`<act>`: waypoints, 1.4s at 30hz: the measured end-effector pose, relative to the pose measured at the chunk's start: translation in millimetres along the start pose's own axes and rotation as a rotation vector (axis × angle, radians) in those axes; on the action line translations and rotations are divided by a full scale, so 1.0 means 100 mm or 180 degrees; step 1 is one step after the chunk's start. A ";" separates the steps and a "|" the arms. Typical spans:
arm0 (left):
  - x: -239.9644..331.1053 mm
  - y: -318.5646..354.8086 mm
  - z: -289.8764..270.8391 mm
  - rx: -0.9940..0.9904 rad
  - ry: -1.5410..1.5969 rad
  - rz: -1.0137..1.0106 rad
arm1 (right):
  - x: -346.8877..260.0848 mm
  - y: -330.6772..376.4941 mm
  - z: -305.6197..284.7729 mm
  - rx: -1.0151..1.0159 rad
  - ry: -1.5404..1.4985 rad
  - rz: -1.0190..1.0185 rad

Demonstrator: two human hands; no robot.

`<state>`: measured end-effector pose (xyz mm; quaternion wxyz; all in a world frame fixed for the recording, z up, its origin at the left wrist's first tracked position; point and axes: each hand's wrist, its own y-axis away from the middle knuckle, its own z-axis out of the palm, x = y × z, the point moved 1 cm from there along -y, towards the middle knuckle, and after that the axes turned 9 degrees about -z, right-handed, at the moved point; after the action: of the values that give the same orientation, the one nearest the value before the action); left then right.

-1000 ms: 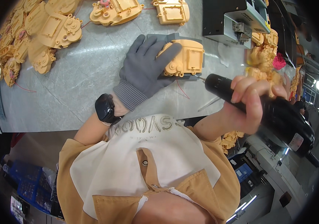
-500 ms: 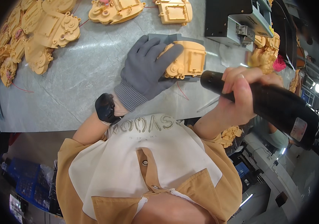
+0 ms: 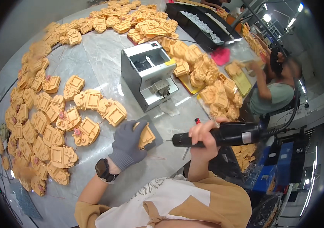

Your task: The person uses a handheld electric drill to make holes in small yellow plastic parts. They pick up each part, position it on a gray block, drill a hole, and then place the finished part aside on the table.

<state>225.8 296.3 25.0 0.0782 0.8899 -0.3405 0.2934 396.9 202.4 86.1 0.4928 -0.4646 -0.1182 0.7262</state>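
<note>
Table (image 3: 93, 163): left hand (image 3: 127, 142) atop housing (image 3: 146, 137), right hand (image 3: 204, 140) curled round screwdriver (image 3: 238, 133).

On a table (image 3: 89, 167), a housing (image 3: 146, 136) is set on a block (image 3: 156, 130) and held under the left hand (image 3: 128, 142); to its right, apart from it, a power screwdriver (image 3: 226, 134) is gripped in the right hand (image 3: 205, 137). Beyond the block a machine (image 3: 130, 78) is placed, with loose housings (image 3: 42, 148) spread leftward and curving behind it, and a heap of housings (image 3: 205, 72) piled to its right. Behind that heap a trough (image 3: 184, 25) is set, and a co-worker (image 3: 275, 97) is seen at far right.
</note>
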 end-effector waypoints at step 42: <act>-0.16 0.12 -0.26 0.0415 0.0893 0.0491 | 1.08 0.21 -0.40 -0.0231 0.1721 0.0175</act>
<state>196.1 305.5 36.1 0.0444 0.8146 -0.3738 0.4414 406.6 269.9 -8.6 0.4696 -0.6620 0.0044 0.5842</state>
